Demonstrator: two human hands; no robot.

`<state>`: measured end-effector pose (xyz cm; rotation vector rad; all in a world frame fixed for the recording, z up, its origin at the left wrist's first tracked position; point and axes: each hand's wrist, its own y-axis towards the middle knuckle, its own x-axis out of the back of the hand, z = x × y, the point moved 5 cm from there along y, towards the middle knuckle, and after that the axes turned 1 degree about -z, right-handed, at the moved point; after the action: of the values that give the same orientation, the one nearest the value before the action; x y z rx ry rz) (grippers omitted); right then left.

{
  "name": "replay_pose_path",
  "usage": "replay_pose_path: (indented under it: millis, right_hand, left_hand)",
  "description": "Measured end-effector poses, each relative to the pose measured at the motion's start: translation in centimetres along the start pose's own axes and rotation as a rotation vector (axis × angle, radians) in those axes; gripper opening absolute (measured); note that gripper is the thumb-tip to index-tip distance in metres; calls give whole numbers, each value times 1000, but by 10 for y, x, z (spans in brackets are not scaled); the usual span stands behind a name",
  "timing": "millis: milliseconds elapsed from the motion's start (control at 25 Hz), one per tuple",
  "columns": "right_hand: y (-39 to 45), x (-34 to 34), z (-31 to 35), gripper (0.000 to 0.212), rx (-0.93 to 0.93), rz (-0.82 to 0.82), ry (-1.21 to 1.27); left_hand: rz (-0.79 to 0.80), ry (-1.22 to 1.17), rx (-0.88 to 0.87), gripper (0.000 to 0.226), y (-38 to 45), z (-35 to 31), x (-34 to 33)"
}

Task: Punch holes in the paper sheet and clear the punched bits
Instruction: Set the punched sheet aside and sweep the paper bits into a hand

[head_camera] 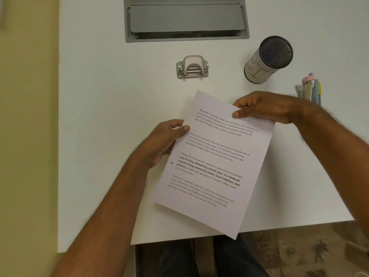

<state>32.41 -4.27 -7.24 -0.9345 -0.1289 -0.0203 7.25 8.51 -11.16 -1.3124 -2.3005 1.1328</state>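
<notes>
A printed paper sheet [214, 162] is held tilted above the white table [111, 120], its lower corner hanging past the front edge. One punched hole shows near its left margin. My left hand [165, 142] pinches the sheet's left edge. My right hand [265, 108] pinches its upper right edge, thumb on top. A grey two-hole punch [192, 66] stands on the table beyond the sheet, apart from both hands.
A dark cylindrical container [268, 59] with a white label stands at the right. Several pens and markers [310, 89] lie further right. A grey cable hatch [186, 19] is set into the table's far side. My legs show below the front edge.
</notes>
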Motion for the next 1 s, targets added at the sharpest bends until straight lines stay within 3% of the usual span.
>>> replay_pose_path:
  millis: [160, 280, 400, 560, 800, 1000]
  right_hand:
    - [2, 1, 13, 17, 22, 11, -73]
    - [-2, 14, 16, 24, 22, -75, -78]
    - [-11, 20, 10, 36, 57, -148, 159]
    - [-27, -3, -6, 35, 170, -180, 507]
    - [-63, -29, -9, 13, 295, -611, 502]
    - [-103, -33, 0, 13, 438, -777, 480]
  left_hand:
    - [-43, -103, -50, 24, -7, 10, -11]
    - [-103, -174, -71, 19, -10, 13, -11]
    - [-181, -266, -94, 18, -13, 11, -8]
    - [-330, -363, -187, 16, -16, -1, -8]
    - [-456, -271, -408, 15, -33, -40, -16]
    - [-395, -192, -533, 21, -61, -63, -31]
